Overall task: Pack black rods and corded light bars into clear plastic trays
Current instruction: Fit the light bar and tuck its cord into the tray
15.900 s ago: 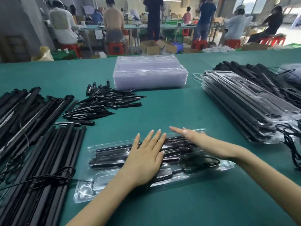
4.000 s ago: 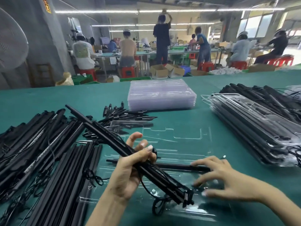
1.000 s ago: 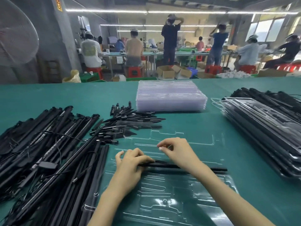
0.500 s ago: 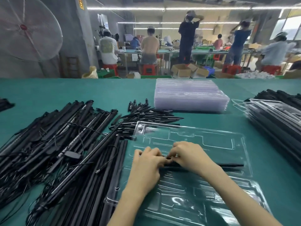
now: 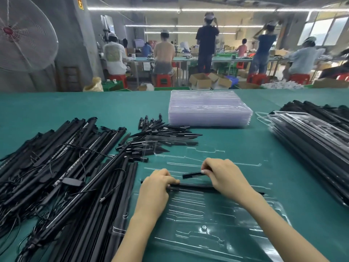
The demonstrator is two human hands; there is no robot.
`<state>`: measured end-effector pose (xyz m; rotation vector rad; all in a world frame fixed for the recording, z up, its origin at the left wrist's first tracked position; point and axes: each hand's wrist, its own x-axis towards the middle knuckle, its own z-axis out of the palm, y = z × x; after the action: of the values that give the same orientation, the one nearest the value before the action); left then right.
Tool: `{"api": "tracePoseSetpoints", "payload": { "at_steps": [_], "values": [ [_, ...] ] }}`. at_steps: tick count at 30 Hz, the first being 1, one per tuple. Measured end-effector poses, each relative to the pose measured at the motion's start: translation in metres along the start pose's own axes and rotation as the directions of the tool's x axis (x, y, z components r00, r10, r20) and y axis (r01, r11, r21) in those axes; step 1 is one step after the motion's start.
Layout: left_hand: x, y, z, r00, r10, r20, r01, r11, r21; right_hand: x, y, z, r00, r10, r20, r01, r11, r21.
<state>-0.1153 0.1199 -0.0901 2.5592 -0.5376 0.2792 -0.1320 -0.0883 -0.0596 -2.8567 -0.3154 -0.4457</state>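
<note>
Left hand (image 5: 154, 188) grips rod (image 5: 192, 186); right hand (image 5: 224, 176) pinches short piece (image 5: 192, 175). Rod likely light, stiff, slick: hold near ends over tray (image 5: 217, 242).

Grey wall (image 5: 75, 53) with fan (image 5: 22, 35), ceiling strip lights (image 5: 188, 10), bright windows (image 5: 321, 31).

Teal green table cover (image 5: 56, 110). Black rods (image 5: 120, 195) and black corded light bars (image 5: 47, 154), some with a pale dotted strip along the side. Black pointed stakes (image 5: 166, 132). Clear, colourless open tray (image 5: 207, 220) with bright reflections. Pale violet tint in stack of empty trays (image 5: 209, 110). Red stools (image 5: 163, 80) far behind. White fan (image 5: 20, 33) with red centre.
</note>
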Motion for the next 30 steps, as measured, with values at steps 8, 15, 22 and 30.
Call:
{"api": "tracePoseSetpoints", "payload": {
  "at_steps": [8, 15, 22, 30],
  "values": [
    [0.008, 0.006, 0.008, 0.999, 0.047, 0.01, -0.046, 0.994, -0.094, -0.035, 0.033, -0.003, 0.962, 0.153, -0.227, -0.079, 0.95, 0.303],
    [0.008, 0.002, 0.007, 0.994, 0.014, 0.107, -0.019, 0.999, 0.045, -0.053, 0.052, -0.012, 0.987, 0.159, 0.038, -0.16, 0.895, 0.416],
    [0.005, 0.005, -0.002, 0.99, 0.067, 0.124, -0.056, 0.994, -0.091, -0.062, 0.064, -0.026, 0.975, 0.035, 0.217, -0.107, 0.938, 0.331],
    [-0.005, 0.009, -0.011, 0.993, 0.09, 0.073, -0.091, 0.996, 0.009, -0.061, 0.061, -0.016, 0.99, -0.011, 0.142, -0.048, 0.913, 0.406]
  ]
}}
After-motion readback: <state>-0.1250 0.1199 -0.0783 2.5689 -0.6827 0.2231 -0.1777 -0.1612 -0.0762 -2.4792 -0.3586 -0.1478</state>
